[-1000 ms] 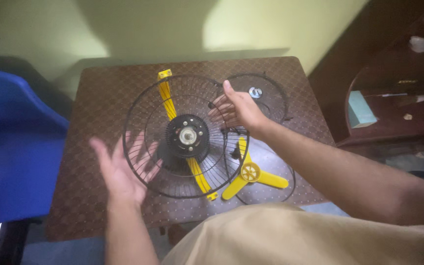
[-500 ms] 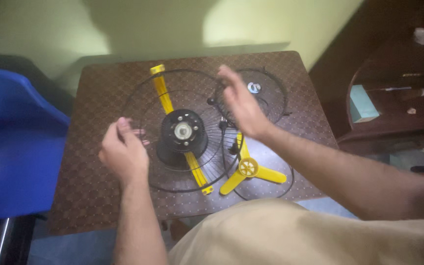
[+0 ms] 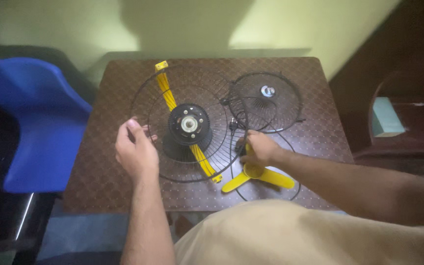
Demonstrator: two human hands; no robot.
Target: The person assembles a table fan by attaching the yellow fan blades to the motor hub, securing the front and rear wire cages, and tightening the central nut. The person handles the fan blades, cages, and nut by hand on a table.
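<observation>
- The person's right hand (image 3: pixel 260 149) rests on the hub of the yellow fan blade (image 3: pixel 257 175), at about 5 o'clock on the table (image 3: pixel 320 132); its fingers are curled down over the hub, though whether they pinch it cannot be told.
- The left hand (image 3: pixel 134 152), at 8 o'clock, has its fingers closed on the rim wire of the large wire guard (image 3: pixel 182 122), which lies flat at the table's middle with the black motor (image 3: pixel 188 124) at its centre and a yellow bar (image 3: pixel 185 122) running across it.
- A black cable (image 3: pixel 234 127) loops between guard and blade; it looks likely to snag the blade if that is lifted, dragging the guard along.
- The blade's tips sit close to the near table edge, so a nudge toward 6 o'clock could tip it off.
- The smaller wire guard (image 3: pixel 265 101) lies at 1 o'clock, touching or overlapping the large one.
- Open room remains along the 3 o'clock and 9 o'clock edges; a blue chair (image 3: pixel 30 122) stands close on the left.
</observation>
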